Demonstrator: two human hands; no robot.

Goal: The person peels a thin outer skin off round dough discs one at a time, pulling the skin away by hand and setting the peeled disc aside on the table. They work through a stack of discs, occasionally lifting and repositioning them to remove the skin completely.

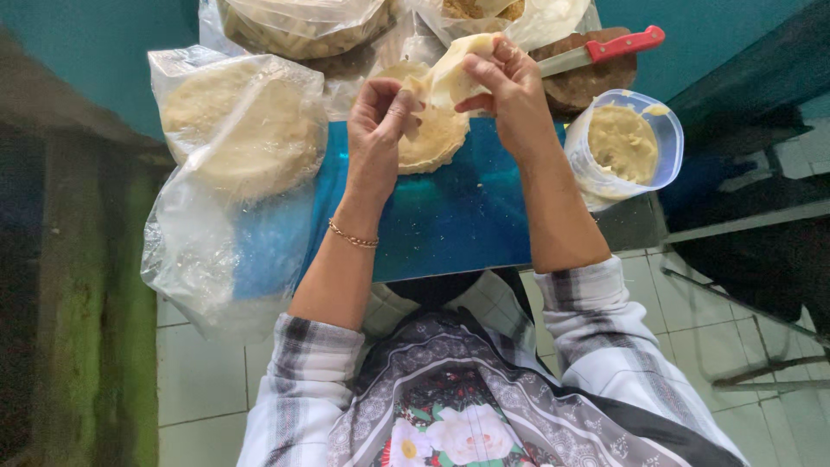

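Head view: a blue table top stands on pale floor tiles by a teal wall; on it lie a clear bag of dough rounds, a tub of filling and a red-handled knife; the left hand and right hand, fingers pinched closed, both grip one thin dough sheet above a stack of rounds.

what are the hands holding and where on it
Both hold one thin pale dough sheet: the left hand pinches its lower left edge, the right hand grips its upper right edge.
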